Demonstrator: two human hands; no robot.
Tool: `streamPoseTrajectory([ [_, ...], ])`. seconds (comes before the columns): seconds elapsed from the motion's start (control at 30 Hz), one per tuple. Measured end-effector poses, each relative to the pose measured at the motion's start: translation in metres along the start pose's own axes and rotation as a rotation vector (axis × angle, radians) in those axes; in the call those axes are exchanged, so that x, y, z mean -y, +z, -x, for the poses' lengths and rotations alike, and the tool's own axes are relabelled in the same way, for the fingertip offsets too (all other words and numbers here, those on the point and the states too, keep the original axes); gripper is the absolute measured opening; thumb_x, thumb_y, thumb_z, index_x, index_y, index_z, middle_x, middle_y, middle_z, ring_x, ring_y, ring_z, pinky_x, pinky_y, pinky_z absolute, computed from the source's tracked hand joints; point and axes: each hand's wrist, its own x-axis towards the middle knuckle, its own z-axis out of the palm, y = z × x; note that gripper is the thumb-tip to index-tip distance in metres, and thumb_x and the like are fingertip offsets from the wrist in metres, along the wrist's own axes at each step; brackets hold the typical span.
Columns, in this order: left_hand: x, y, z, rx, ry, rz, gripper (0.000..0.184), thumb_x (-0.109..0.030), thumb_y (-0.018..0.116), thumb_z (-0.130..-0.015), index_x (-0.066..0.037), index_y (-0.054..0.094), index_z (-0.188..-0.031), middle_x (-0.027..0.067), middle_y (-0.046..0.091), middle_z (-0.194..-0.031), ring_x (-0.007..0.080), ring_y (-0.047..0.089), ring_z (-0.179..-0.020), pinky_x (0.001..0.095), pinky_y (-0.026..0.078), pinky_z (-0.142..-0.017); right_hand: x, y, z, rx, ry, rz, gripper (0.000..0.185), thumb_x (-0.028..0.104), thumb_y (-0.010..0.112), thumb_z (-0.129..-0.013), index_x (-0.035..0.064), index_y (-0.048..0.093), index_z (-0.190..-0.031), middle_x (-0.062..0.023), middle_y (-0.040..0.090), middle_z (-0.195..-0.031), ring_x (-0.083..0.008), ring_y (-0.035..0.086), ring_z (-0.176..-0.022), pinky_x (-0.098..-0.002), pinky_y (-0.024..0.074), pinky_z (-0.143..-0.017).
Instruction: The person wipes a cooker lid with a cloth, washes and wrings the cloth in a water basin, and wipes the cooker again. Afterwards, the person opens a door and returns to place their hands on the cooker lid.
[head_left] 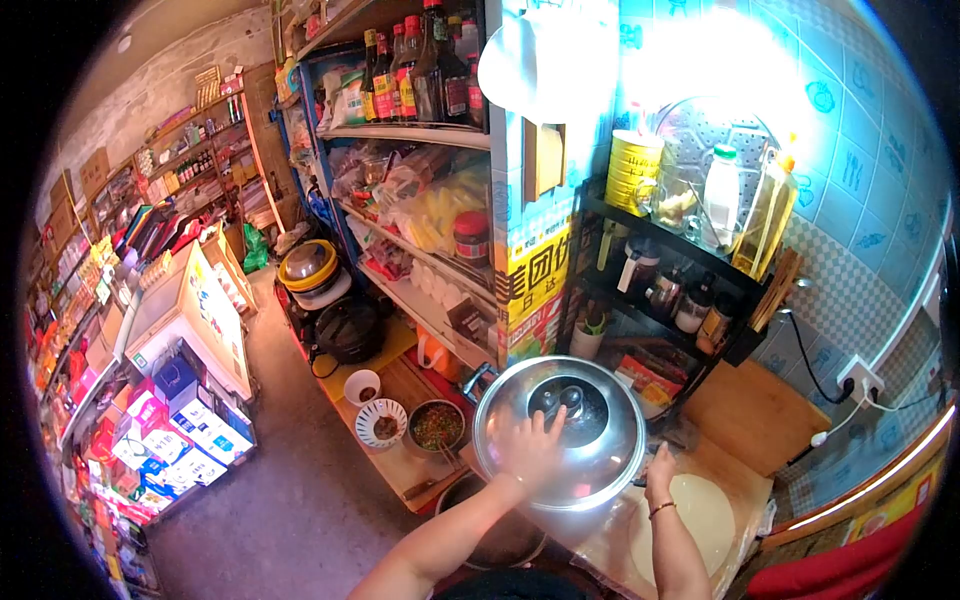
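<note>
A wide steel lid (500, 430) with a glass centre and black knob covers a pan, whose body is mostly hidden. My left hand (537, 447) reaches across the lid, its fingers closed at the knob. Beside the lid's right edge, my right hand (660, 474) is wrapped round a dark handle. A second handle (482, 380) sticks out at the far left of the lid. Under my right forearm, a pale flat round of dough (705, 520) lies on a board. Below my left forearm is a dark round pot (500, 545), partly covered.
Left of the lid stand a metal bowl (437, 425) of chopped greens, a striped bowl (380, 423) and a white bowl (362, 387). A knife (430, 486) lies near the counter edge. A black rack (680, 235) holds bottles. Cables hang from a wall socket (860, 381).
</note>
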Motion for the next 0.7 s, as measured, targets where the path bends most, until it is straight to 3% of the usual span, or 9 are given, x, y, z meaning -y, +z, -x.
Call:
streamPoseTrajectory([
  [0.7, 0.001, 0.002, 0.0, 0.006, 0.002, -0.007, 0.069, -0.033, 0.063, -0.075, -0.012, 0.036, -0.135, 0.0172, 0.049, -0.107, 0.0292, 0.05, -0.091, 0.0401, 0.042, -0.072, -0.009, 0.0, -0.006, 0.01, 0.008, -0.036, 0.044, 0.039, 0.038, -0.095, 0.0051, 0.048, -0.069, -0.0029, 0.044, -0.048, -0.0131, 0.042, -0.037, -0.0285, 0.0338, -0.035],
])
